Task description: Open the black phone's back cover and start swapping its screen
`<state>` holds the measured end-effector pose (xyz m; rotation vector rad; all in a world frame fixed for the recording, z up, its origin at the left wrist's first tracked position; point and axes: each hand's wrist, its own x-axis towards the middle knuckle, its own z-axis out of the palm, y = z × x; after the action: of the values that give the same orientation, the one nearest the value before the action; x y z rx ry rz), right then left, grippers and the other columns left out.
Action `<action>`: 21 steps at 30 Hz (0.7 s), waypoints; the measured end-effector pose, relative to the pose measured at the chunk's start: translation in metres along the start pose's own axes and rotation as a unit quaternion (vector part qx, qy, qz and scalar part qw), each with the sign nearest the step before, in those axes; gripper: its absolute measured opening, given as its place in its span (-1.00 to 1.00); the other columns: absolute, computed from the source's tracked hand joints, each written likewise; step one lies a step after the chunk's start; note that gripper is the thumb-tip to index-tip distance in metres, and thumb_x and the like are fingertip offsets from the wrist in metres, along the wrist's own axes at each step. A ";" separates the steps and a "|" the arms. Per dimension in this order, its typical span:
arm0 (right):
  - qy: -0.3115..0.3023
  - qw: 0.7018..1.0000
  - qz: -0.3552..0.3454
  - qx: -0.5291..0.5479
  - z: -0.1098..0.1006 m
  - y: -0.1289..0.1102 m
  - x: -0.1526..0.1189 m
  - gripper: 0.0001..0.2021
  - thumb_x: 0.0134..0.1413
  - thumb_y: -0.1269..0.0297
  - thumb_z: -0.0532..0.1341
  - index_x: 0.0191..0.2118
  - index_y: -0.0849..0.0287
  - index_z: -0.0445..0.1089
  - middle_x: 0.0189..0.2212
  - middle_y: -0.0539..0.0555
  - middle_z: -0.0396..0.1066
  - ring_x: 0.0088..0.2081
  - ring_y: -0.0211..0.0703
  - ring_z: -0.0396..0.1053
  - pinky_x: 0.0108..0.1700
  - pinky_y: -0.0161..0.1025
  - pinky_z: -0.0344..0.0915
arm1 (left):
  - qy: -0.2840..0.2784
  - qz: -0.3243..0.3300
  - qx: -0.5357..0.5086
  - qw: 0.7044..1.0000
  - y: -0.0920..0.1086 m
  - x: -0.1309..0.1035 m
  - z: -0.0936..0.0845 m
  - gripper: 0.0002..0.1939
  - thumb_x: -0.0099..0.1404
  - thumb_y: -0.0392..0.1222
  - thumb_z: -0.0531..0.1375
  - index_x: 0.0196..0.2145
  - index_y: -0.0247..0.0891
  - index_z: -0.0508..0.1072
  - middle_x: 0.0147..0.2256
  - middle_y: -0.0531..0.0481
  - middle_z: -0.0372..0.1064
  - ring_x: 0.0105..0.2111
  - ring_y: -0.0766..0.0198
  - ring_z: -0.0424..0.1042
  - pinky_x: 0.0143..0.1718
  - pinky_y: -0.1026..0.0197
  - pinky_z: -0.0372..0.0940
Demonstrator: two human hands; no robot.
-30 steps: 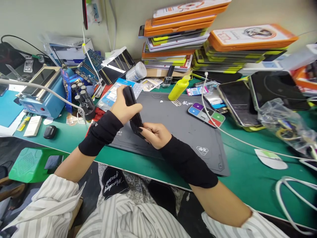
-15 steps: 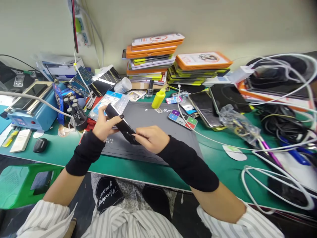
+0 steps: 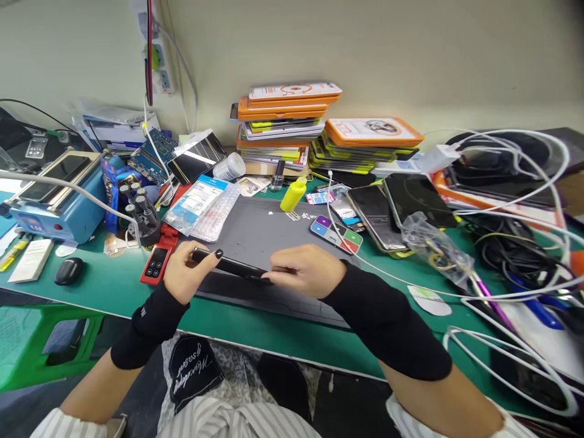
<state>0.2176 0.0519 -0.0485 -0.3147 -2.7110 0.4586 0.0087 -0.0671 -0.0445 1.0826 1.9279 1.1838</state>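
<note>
Holding black phone [image 3: 235, 266] nearly edge-on over near side of mat [image 3: 264, 225]. My left hand [image 3: 185, 274] clamps its 9 o'clock end; right hand [image 3: 308, 267] curls narrow at 3 o'clock end, can't tell if pinching it. Red gadget [image 3: 156, 264] at 9 o'clock, yellow bottle [image 3: 293, 194] at 1. Step looks like fingertip work on phone's end; next move calls for firm left hold, light right touch.

Black patch [image 3: 195, 370] seemingly reads "Mxrdepy"; grey mat [image 3: 260, 230], "W".

Green table [image 3: 269, 334] under dark gray mat [image 3: 260, 228]
</note>
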 end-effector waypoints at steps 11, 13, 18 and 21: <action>0.088 0.932 0.352 -0.028 -0.005 0.036 -0.033 -0.59 0.02 -0.03 0.06 -0.62 0.19 0.07 -0.72 0.02 0.12 -0.61 -0.27 0.09 -0.45 -0.26 0.09 | -0.181 0.145 0.250 0.940 -0.005 0.028 -0.024 -0.44 0.02 0.27 0.07 -0.27 -0.25 0.48 -0.25 0.03 0.40 -0.32 0.70 0.24 -0.29 0.60 -0.01; 0.054 0.913 0.393 -0.097 -0.009 0.046 -0.044 -0.65 -0.12 -0.02 0.14 -0.57 0.18 0.14 -0.69 0.03 0.16 -0.58 -0.20 0.10 -0.48 -0.24 0.01 | -0.256 0.163 0.256 0.918 0.000 0.034 -0.016 -0.47 -0.07 0.23 0.18 -0.30 -0.26 0.48 -0.32 0.03 0.39 -0.46 0.74 0.08 -0.37 0.54 -0.17; -0.024 0.816 0.538 -0.210 -0.031 0.054 -0.047 -0.43 -0.32 -0.26 0.21 -0.30 0.11 0.15 -0.41 0.05 0.35 -0.40 -0.06 0.28 -0.44 -0.22 0.06 | -0.328 0.173 0.144 0.917 0.000 0.060 0.002 -0.65 -0.09 0.02 0.25 -0.52 -0.40 0.44 -0.59 0.03 0.24 -0.58 0.75 -0.22 -0.42 0.44 -0.40; -0.055 0.805 0.556 -0.198 -0.047 0.063 -0.043 -0.40 -0.39 -0.28 0.23 -0.35 0.13 0.16 -0.44 0.09 0.35 -0.39 -0.04 0.29 -0.41 -0.21 0.10 | -0.355 0.127 0.057 0.924 -0.001 0.073 0.007 -0.48 -0.12 0.16 0.24 -0.46 -0.45 0.43 -0.57 0.01 0.28 -0.57 0.72 0.05 -0.48 0.54 -0.20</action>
<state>0.2847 0.1110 -0.0435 -2.0734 -2.3979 0.1605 -0.0204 -0.0007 -0.0543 1.5930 1.3199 0.6559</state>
